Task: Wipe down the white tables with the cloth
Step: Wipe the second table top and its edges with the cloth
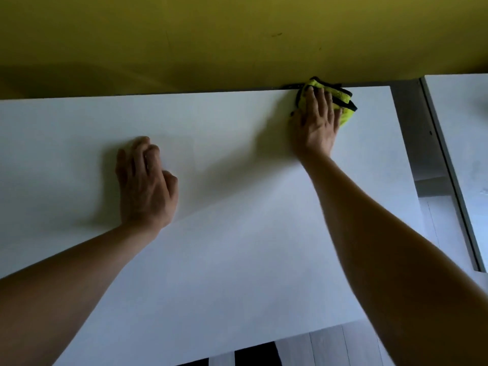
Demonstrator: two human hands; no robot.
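Floor (327, 347) shows first, right at the bottom edge, pale grey planks with a dark patch next to them, peeking out from under the near edge of the tabletop (237, 260). The tabletop is plain white and takes up pretty much the whole view. Both bare forearms come in from the bottom corners and stretch out over it.

Left hand (145, 186) sits about mid-table, left of centre, palm down on the surface. Its fingers are loosely curled under, not gripping anything, just resting there like a prop.

Right hand (318, 120) reaches much further out, up to the far right corner of the tabletop. The fingers are straight and spread a bit, pressing flat on the cloth (343, 113). The cloth is a bright lime-green microfibre thing with black edging, bunched up under the fingers, sitting right against the far edge of the tabletop near the corner. Some of it sticks out past the fingertips and to the right of the hand.

Off to the right there's a gap, then a second white table (464, 143) with a grey metal edge, only partly in frame. Behind everything runs a yellow wall (211, 35), with the tabletop's far edge right up against it.
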